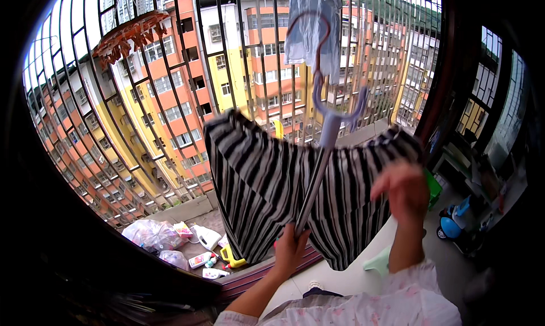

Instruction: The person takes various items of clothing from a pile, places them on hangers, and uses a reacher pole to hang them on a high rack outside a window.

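My left hand is wrapped around one metal pole, fingers closed on the shaft; my right hand is up by the right side of the shorts, so blurred that I cannot tell how far open it is or whether it touches the cloth. One pair of black-and-white striped shorts hangs spread out just behind the pole, before the barred window. One reddish hook rises at the pole's single forked tip (how they join is hard to make out). Near the inner edge of the ledge I count two stuffed plastic bags and at least four bottles, one of them yellow.
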Demonstrator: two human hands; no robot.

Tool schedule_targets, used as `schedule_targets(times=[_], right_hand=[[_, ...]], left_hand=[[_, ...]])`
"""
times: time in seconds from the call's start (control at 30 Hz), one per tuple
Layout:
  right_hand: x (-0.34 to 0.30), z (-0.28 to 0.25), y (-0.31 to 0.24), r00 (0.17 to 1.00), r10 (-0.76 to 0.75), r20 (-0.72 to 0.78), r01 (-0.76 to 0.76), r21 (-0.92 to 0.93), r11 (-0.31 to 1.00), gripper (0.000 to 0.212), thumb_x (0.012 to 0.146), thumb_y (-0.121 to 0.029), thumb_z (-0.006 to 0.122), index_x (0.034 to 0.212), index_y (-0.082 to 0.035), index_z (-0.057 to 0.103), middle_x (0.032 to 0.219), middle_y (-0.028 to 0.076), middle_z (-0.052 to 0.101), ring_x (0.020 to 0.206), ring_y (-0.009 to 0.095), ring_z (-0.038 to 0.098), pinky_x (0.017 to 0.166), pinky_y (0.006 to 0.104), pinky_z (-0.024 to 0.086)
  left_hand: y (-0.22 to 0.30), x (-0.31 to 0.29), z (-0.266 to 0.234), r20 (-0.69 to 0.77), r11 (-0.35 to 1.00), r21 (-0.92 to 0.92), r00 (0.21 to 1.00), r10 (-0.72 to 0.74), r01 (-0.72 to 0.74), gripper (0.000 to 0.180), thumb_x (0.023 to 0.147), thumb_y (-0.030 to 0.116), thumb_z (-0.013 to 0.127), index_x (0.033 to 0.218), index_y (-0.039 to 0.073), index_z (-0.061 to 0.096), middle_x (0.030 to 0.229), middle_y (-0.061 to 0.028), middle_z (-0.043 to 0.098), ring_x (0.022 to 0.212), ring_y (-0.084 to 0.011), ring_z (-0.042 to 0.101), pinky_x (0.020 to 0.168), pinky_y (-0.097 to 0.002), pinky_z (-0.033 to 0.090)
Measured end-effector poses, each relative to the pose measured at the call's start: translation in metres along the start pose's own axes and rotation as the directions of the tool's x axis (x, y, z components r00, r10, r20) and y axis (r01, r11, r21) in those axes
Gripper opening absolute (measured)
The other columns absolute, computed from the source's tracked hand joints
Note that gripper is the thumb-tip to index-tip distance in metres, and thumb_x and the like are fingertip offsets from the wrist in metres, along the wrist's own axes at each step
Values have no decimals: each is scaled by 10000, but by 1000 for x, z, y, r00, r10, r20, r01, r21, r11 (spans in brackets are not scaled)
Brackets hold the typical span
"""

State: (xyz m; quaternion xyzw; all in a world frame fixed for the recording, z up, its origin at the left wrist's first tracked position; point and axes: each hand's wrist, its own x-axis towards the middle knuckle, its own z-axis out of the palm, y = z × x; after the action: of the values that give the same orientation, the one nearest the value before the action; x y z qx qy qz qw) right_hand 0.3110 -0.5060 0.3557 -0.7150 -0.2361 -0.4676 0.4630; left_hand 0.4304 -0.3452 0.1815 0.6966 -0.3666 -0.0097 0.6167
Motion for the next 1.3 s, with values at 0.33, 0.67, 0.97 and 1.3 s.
schedule_targets(times=[0.33, 0.67, 0.97, 1.3], right_hand=[[-274, 70, 78, 561, 814, 153, -785, -216, 581, 676, 747, -219, 678, 1273, -16, 305, 1103, 151, 477, 1046, 199, 478, 849, 303, 426], [-431, -21, 171, 380, 925, 17, -923, 74, 378, 238, 756, -263, 646, 799, -33, 603, 691, 35, 604, 643, 114, 558, 571, 299, 446], [-468, -135, 156, -50, 963, -265, -997, 73, -32, 321, 765, -310, 633, 941, -51, 563, 648, 39, 601, 591, 119, 557, 506, 288, 435], [-308, -234, 223, 276, 562, -780, -946, -118, 301, 278, 737, -270, 620, 643, -18, 552, 501, 53, 496, 469, 145, 488, 464, 340, 379]], left_hand=[[132, 111, 59, 237, 907, -404, 945, 227, -117, 290, 869, 263, 535, 801, 30, 376, 555, -35, 330, 525, -104, 280, 453, -260, 278], [255, 192, 179, 394, 734, -679, 840, 372, -7, 261, 900, 297, 470, 798, 66, 404, 582, 22, 395, 495, -60, 355, 431, -221, 306], [320, 300, 285, 375, 640, -768, 821, 430, 15, 267, 898, 346, 450, 817, 109, 356, 611, 16, 364, 460, -85, 354, 407, -227, 309], [201, 323, 393, 533, 779, -627, 728, 431, -2, 378, 911, 270, 419, 1200, 39, 340, 1030, -133, 535, 966, -188, 507, 844, -354, 413]])
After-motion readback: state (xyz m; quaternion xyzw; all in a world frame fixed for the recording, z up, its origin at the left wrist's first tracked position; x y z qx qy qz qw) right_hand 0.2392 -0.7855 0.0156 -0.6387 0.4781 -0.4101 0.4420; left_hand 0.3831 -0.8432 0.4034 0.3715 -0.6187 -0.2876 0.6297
